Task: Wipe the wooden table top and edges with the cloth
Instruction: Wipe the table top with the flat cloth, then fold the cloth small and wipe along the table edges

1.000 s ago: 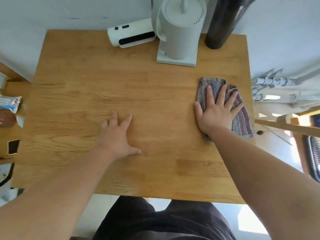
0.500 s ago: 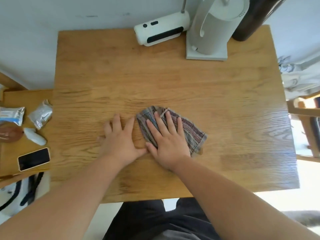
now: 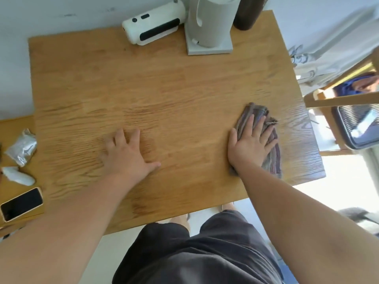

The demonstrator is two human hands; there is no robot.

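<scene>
Head view, looking down: the right hand [image 3: 251,145] lies flat, fingers spread, pressing a crumpled striped grey-purple cloth [image 3: 270,149] onto the rectangular light wooden table top [image 3: 164,89]. It pins the cloth under the palm; the fingers are not curled round it. The cloth sits on the right part of the top, near the right edge and toward the near side. The left hand [image 3: 128,154] rests open and flat on bare wood near the middle, holding nothing and well apart from the cloth.

The cloth looks soft, light and limp, likely to bunch or slide under a loose touch, so broad downward palm pressure over its centre seems the best hold; for the edges, folding it over the rim and pinching would probably serve. Its long axis runs near to far, tilted slightly, with the narrower bunched end pointing far.

At the far edge stand a white oblong device [image 3: 152,30], a pale grey kettle on a square base [image 3: 209,25] and a dark cylindrical bottle [image 3: 247,15].
</scene>
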